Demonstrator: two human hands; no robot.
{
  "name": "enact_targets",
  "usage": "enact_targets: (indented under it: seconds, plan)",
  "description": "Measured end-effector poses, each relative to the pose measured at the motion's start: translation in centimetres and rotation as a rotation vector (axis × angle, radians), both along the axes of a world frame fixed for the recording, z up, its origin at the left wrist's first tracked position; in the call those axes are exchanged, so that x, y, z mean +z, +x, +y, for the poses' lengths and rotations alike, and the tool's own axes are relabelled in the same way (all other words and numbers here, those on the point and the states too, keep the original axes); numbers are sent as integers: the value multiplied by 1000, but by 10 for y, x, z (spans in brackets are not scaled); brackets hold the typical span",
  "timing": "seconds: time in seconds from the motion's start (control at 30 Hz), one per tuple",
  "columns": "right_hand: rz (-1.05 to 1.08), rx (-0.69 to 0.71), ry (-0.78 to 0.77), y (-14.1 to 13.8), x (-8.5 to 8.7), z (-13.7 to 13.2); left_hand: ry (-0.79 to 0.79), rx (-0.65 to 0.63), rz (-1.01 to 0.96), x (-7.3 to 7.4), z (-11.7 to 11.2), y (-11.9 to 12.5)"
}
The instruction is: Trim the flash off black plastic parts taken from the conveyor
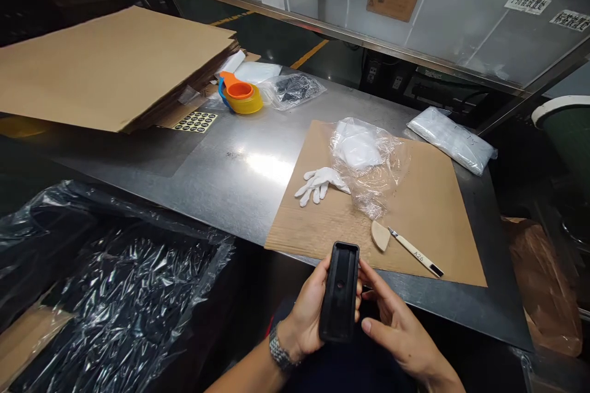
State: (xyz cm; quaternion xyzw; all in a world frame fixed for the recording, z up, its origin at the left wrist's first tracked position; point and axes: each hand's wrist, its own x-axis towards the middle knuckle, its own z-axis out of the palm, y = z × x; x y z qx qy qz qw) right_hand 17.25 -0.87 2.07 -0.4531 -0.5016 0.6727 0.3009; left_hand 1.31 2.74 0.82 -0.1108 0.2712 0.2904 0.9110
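Note:
A long black plastic tray-like part, with a raised rim and a small hole in its recessed face, is held just off the table's front edge. My left hand, with a metal-band watch at the wrist, wraps round it from the left and beneath. On its right side is my right hand, index fingertip at the part's upper edge and thumb held apart; its other fingers are partly hidden. Beyond the hands, a craft knife marked A26 and a beige wedge-shaped pad lie on a cardboard sheet.
A white glove and a crumpled clear plastic bag rest on the cardboard. A tape dispenser, stacked cardboard and a sticker sheet sit left on the metal table. Black plastic-wrapped items fill the lower left.

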Motion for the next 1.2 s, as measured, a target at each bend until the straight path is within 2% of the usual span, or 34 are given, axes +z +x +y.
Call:
enact_targets:
  seconds: [0.13, 0.27, 0.4, 0.5, 0.6, 0.77, 0.87, 1.03, 1.1, 1.2]
  plan:
    - [-41, -119, -5, 2, -8, 7, 13, 28, -5, 1, 3, -2]
    - [-147, -279, 28, -1, -16, 15, 48, 105, 98, 2, 3, -5]
    - [-155, -223, 110, -8, -19, 18, 243, 166, 333, 2, -1, -5]
    - [-248, -190, 202, -14, -23, 18, 412, 185, 465, 3, -3, -4]
    - [-315, -181, 226, -18, -28, 19, 418, 192, 445, 5, -3, -4]
    - [-180, -211, 137, -23, -27, 21, 367, 228, 391, 6, -4, -2]
    - [-61, -229, 67, -26, -23, 25, 409, 179, 432, 6, -8, 0]
    - [115, -390, -130, -30, -16, 34, 503, 2, 524, 9, -16, -4]
    - [128, -465, -179, -30, -16, 36, 523, -80, 536, 12, -19, -7]
    - [114, -589, -194, -31, -17, 34, 538, -104, 492, 17, -25, -10]
